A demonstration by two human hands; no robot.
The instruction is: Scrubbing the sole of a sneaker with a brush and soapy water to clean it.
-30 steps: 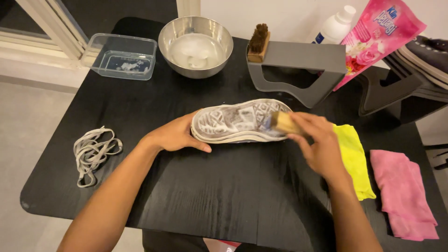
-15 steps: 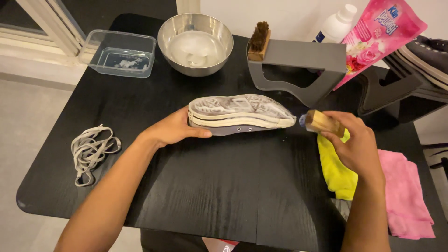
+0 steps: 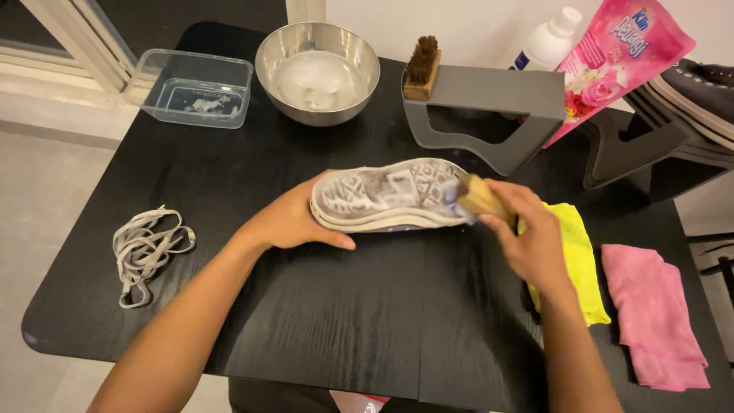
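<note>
Sneaker (image 3: 390, 195) lies at the middle of the black desk (image 3: 321, 329), tipped on its side, patterned grey sole facing up toward the camera.

Left hand (image 3: 294, 222) sits at the sneaker's left end, fingers curled around that end, thumb stretched along the lower edge of the sole, gripping it firmly.

Right hand (image 3: 531, 237) is at the sneaker's right end, fingers closed around a wooden scrub brush (image 3: 480, 199). Brush head touches the right tip of the sole; bristles hidden against the shoe.

Right of the sneaker, partly under the right hand: a yellow cloth (image 3: 577, 260). Further right, a folded pink cloth (image 3: 657, 313).

Left of the sneaker, well apart: a loose bundle of grey-white shoelaces (image 3: 145, 248).

Behind the sneaker: a steel bowl (image 3: 317, 73) holding cloudy water, and left of that a clear plastic tub (image 3: 195, 88). Behind and to the right: a grey shoe stand (image 3: 489, 107) with a second bristle brush (image 3: 422, 67) resting on its top. Past the stand, a white bottle (image 3: 547, 46) and a pink refill pouch (image 3: 619, 65). Far right, a dark shoe (image 3: 699, 88) on another stand.
</note>
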